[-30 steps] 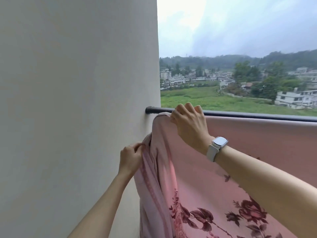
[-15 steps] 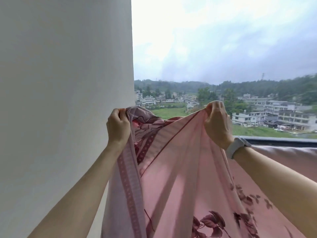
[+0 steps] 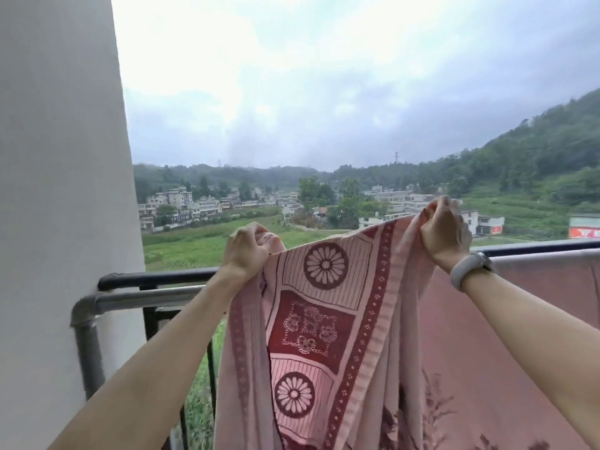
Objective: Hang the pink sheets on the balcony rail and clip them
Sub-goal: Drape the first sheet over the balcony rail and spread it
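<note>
Pink sheet (image 3: pixel 328 323) draped below both fists — left hand (image 3: pixel 244 252), right hand (image 3: pixel 444 236).

White wall (image 3: pixel 58 190) at left; grey pipe (image 3: pixel 87 336) beside it; far village buildings (image 3: pixel 181 203), wooded hillside (image 3: pixel 535 151), overcast sky (image 3: pixel 292 76)

- There is only one view: a wide-angle camera worn on the person's head, so no second view shares any part of the scene.
- It faces forward and outward over the balcony rail (image 3: pixel 156 278), toward far fields, houses and hills under a large stretch of sky (the aim is close to level, not steeply down).
- It sits near the work: both forearms enter from the bottom edge, and the left hand (image 3: pixel 246 251) and right hand (image 3: pixel 443 235) appear mid-frame.
- A white wall (image 3: pixel 58 190) fills the near left side.
- Straight lines bow toward the frame edges.
</note>
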Available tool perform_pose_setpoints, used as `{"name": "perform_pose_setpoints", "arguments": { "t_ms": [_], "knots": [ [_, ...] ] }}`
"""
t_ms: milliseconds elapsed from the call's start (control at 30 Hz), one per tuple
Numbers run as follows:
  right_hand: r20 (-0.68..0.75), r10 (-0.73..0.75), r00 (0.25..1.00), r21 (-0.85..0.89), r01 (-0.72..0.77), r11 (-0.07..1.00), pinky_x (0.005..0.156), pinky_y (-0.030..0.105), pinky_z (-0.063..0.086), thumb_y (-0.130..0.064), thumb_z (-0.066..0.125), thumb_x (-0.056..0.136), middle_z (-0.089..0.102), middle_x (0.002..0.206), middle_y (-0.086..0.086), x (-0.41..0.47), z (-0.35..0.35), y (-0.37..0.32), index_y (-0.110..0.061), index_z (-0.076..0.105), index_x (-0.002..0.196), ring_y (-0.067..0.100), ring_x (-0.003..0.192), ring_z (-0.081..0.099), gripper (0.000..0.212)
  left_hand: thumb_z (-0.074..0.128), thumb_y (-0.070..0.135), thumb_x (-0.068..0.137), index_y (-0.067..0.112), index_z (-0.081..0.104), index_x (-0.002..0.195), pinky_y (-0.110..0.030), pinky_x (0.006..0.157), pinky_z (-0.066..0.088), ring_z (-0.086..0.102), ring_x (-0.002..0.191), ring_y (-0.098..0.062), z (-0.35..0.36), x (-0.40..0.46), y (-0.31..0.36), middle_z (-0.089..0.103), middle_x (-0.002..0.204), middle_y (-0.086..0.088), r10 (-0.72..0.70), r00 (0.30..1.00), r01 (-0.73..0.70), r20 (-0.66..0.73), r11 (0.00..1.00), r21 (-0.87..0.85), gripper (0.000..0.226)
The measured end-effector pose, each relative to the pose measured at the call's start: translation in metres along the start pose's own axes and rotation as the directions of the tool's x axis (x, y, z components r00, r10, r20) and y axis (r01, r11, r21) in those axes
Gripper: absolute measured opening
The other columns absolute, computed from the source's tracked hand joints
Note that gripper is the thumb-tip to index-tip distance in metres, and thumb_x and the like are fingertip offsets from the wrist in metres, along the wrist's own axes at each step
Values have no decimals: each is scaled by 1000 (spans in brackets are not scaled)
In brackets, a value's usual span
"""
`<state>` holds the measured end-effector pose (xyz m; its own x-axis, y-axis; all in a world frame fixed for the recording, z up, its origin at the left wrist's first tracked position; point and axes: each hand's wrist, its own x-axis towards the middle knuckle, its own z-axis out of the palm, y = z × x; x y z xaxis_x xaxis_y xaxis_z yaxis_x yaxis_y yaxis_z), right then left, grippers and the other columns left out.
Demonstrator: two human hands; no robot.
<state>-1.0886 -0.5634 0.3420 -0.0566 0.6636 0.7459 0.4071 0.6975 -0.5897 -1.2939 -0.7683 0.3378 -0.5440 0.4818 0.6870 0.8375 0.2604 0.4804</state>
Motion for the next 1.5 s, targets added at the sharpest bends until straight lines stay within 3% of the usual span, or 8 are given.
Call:
{"name": "perform_pose_setpoints", "arguments": {
  "t_ms": [233, 367, 500, 767, 900, 1100, 1367, 1500],
  "knots": [
    [229, -202, 952, -76, 224, 972, 99, 41, 30, -2, 44, 80, 53, 123, 7, -11, 10, -18, -13, 57, 112, 25, 113, 47, 36, 59, 33, 86, 13, 73, 82, -29, 68, 43, 57, 80, -20, 8, -13, -3, 67, 89, -7, -124, 992, 118, 16, 971, 208, 24],
    [299, -554, 777, 218, 509, 833, 97, 35, 38, -8, 46, 86, 61, 118, 1, -51, 29, -79, -15, 58, 116, 15, 107, 52, 33, 64, 28, 84, -1, 69, 74, -31, 60, 42, 54, 62, -23, -12, -13, -27, 63, 71, -15, -415, 910, 404, 16, 876, -265, 31],
    [522, -658, 542, 185, 681, 708, 94, 35, 40, -35, 45, 92, 55, 126, 3, -99, 72, -99, -16, 46, 129, 20, 113, 51, 41, 60, 24, 87, 9, 63, 65, -33, 59, 45, 52, 61, -23, -29, -14, -42, 58, 66, -9, -534, 845, 471, 27, 718, -513, 26],
    [360, -606, 709, 146, 598, 788, 84, 30, 36, -16, 49, 88, 64, 101, 0, -123, 98, -108, -14, 63, 103, 19, 96, 55, 21, 62, 25, 85, 10, 61, 104, -37, 81, 40, 55, 100, -33, -64, -41, -89, 56, 110, -14, -207, 945, 270, -254, 931, 246, 25],
    [336, -679, 652, 234, 641, 731, 88, 31, 37, -21, 49, 89, 62, 109, 0, -150, 110, -136, -16, 56, 118, 17, 102, 54, 31, 63, 39, 81, 8, 68, 86, -29, 73, 38, 53, 88, -24, -56, -66, -95, 63, 90, -10, 17, 974, 49, -225, 958, 282, 32],
    [290, -653, 699, 243, 606, 757, 79, 32, 38, -28, 58, 87, 61, 98, -1, -167, 136, -147, -15, 66, 93, 19, 91, 54, 17, 65, 34, 80, 5, 65, 85, -24, 76, 38, 53, 88, -21, -51, -76, -103, 62, 89, -9, 109, 947, -3, -301, 943, 333, 29],
    [209, -625, 752, 204, 592, 780, 73, 26, 30, -11, 55, 87, 59, 86, 1, -165, 137, -151, -10, 60, 83, 19, 82, 52, 6, 56, 24, 85, 7, 64, 91, -33, 81, 40, 52, 96, -25, -59, -64, -97, 63, 98, -10, 19, 974, 77, -224, 907, 413, 20],
    [183, -593, 784, 224, 554, 802, 75, 26, 35, -6, 54, 87, 58, 87, 5, -151, 132, -150, -7, 58, 85, 19, 82, 50, 4, 62, 21, 84, 10, 66, 85, -24, 64, 43, 59, 75, -17, -78, -48, -97, 65, 79, -2, -216, 973, 216, -81, 976, 0, 12]
  ]
}}
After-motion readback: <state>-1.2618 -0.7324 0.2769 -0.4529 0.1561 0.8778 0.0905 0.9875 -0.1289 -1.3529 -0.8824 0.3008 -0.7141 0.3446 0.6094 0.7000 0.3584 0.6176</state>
